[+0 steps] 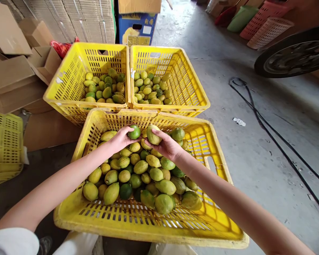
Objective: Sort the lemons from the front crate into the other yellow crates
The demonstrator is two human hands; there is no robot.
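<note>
A big yellow plastic crate [223, 166] in front of me is heaped with green and yellow lemons [149, 177]. My left hand [119, 140] is closed on a small green lemon [134, 131] at the far side of the heap. Beside it, my right hand [167, 145] grips a yellowish lemon [153, 135]. Both fruits are lifted slightly above the pile and nearly touch each other. Beyond this crate stand two more yellow crates: the left one [66, 81] and the right one [191, 88], each partly filled with lemons.
Flattened and stacked cardboard boxes [10, 74] pile up at the left, with another yellow crate [4, 148] below them. A blue carton [136, 28] stands behind. On the concrete floor at the right run black cables [268, 127]; a vehicle wheel [295, 53] and coloured baskets [266, 24] sit beyond.
</note>
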